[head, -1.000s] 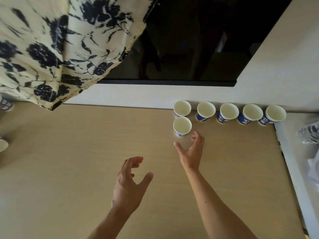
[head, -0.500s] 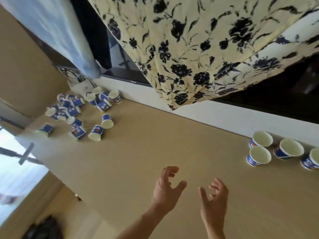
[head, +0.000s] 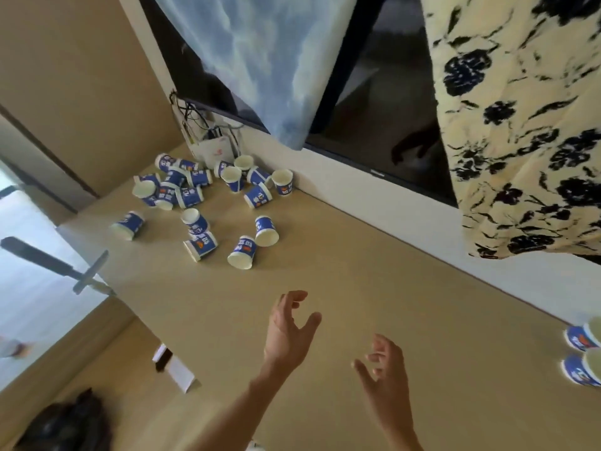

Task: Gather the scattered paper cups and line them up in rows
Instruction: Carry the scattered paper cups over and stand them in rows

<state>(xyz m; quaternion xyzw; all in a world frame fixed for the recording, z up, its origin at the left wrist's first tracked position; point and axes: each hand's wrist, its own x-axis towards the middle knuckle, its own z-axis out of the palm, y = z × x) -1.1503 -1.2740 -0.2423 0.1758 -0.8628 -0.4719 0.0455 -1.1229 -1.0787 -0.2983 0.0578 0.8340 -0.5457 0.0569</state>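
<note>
Left hand: empty, fingers loosely curled and spread apart, thumb out, held above the middle of the worktop without touching it.

Right hand: empty, fingers relaxed and parted, palm turned toward the left hand, just beside it and nearer the worktop's front edge.

Heap of paper cups: blue with white rims and printed labels, crowded into the far left corner of the worktop against the wall. Most lie on their sides, overlapping or touching; a few at the wall side stand mouth-up.

Stray cups: several tipped on their sides just in front of the heap, toward the hands but well apart from them. One lone cup lies at the left edge.

Upright cups: two, one behind the other, at the right of the worktop, cut off by the frame.

White router box: propped in the far left corner behind the heap, cables rising from it.

Dark screen: on the wall above the far edge, draped with a blue-white cloth and a floral cloth.

White card: at the front left edge.
</note>
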